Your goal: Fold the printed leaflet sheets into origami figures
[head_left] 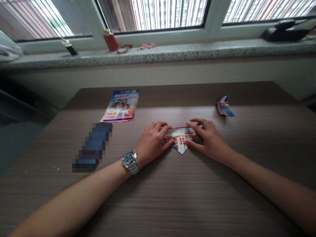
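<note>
A folded printed paper [182, 140] lies on the table, its long edge at the far side and its point towards me. My left hand [155, 140], with a silver watch at the wrist, holds the paper's left corner, thumb and index finger on it. On the right corner, my right hand [207, 140] holds the same paper between thumb and fingers. Part of each corner is hidden by the fingers.
A stack of flyers [122, 105] lies at the back left of the wooden table [158, 204], with a pixelated dark object [93, 146] nearer. A small folded paper piece [224, 107] stands back right. Along the stone sill [177, 52] sit a red item [111, 41] and a black device [283, 32].
</note>
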Demonstrator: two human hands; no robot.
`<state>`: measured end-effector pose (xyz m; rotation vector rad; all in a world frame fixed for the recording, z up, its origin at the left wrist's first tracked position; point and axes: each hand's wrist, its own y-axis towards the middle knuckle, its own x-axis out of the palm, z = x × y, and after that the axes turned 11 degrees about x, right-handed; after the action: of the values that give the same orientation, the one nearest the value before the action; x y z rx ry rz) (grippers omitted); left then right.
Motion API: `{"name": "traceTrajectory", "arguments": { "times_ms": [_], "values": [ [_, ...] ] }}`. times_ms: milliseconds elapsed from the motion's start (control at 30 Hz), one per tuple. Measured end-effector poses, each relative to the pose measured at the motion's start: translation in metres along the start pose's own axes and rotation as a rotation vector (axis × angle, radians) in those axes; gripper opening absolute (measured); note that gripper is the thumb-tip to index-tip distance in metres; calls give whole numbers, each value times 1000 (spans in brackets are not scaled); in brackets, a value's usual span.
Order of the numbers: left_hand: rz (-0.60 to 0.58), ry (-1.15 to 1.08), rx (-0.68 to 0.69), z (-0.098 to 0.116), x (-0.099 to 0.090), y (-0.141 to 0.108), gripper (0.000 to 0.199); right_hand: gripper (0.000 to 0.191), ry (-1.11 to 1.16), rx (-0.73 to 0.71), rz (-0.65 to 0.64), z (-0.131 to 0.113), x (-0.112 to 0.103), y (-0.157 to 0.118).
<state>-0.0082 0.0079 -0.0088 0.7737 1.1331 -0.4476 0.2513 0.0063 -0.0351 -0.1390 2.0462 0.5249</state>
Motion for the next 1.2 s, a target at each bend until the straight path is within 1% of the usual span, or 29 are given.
{"name": "traceTrajectory", "arguments": {
  "times_ms": [133,300,400,467,567,667,800,933,1100,1200],
  "values": [
    [-7,-26,19,-1,1,1,35,56,18,-2,4,-1,-1,0],
    [8,-27,28,-2,2,1,34,40,43,-5,10,-4,-3,0],
    [23,-29,32,-2,3,1,39,31,58,-42,24,-6,-4,2],
    [13,-23,44,-2,4,1,41,27,73,-75,22,-7,-4,2],
    [-10,-9,79,-3,4,1,35,23,112,-115,-8,-8,-5,3],
    [-13,-12,111,-4,5,0,29,23,132,-125,-40,-9,-6,2],
    [-7,-13,127,-4,5,0,25,32,135,-156,-65,-10,-8,1],
    [0,-2,134,-2,5,0,20,29,129,-217,-90,-10,-8,-1],
    [-14,-20,165,-2,4,-1,22,28,74,-260,-101,-7,-9,-3],
    [-44,-47,215,-1,1,-3,27,30,59,-274,-105,-6,-9,-5]
  ]
}}
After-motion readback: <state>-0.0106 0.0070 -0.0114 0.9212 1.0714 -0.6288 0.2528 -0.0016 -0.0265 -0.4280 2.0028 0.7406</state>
